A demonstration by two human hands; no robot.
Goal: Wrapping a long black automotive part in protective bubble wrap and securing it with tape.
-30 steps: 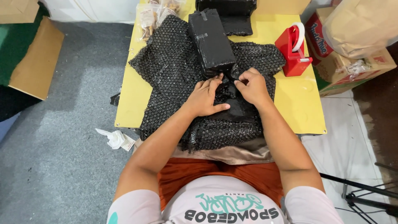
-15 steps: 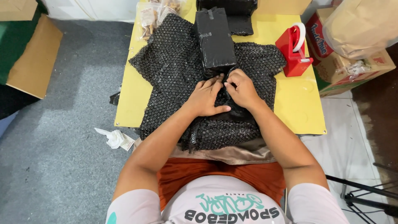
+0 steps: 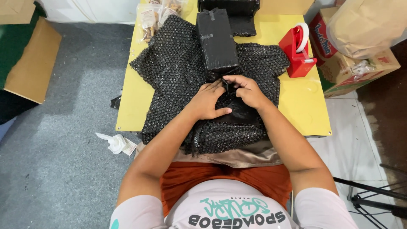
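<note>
A sheet of black bubble wrap [image 3: 174, 72] is spread over a small yellow table [image 3: 305, 110]. On it stands a long box wrapped in black bubble wrap and taped [image 3: 217, 40]. Just below that box lies another black-wrapped bundle [image 3: 237, 116]. My left hand [image 3: 207, 101] rests flat on this bundle, fingers pointing up toward the box. My right hand [image 3: 248, 90] sits beside it, fingers curled and pinching the wrap at the top of the bundle. The two hands touch at the fingertips.
A red tape dispenser [image 3: 298, 51] stands at the table's right. Cardboard boxes and a brown paper bag [image 3: 364, 27] sit to the right. Clear snack bags [image 3: 152, 17] lie at the far left corner. A flat cardboard piece [image 3: 32, 68] and crumpled paper [image 3: 116, 143] lie on the grey floor.
My right hand has slid left and up, closing against the left hand at the top of the bundle. The left hand has stayed where it was.
</note>
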